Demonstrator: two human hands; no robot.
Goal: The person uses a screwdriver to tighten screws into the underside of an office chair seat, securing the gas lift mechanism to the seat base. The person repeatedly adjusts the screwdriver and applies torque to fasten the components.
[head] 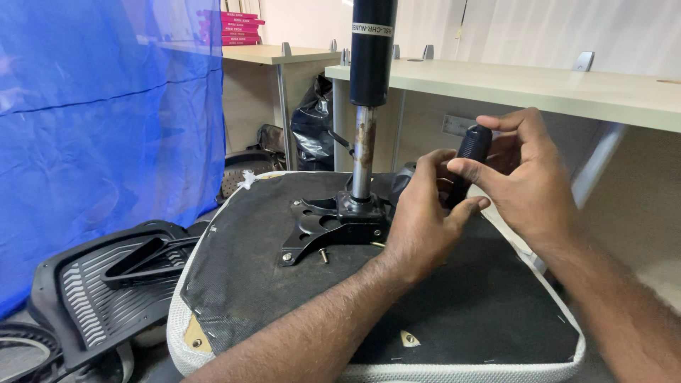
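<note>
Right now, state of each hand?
Left hand: closed on the black lever handle, lower part.
Right hand: fingers closed around the same handle's top.

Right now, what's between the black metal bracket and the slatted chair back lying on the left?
In the head view, only the seat's black fabric underside lies between the bracket and the slatted chair back.
</note>
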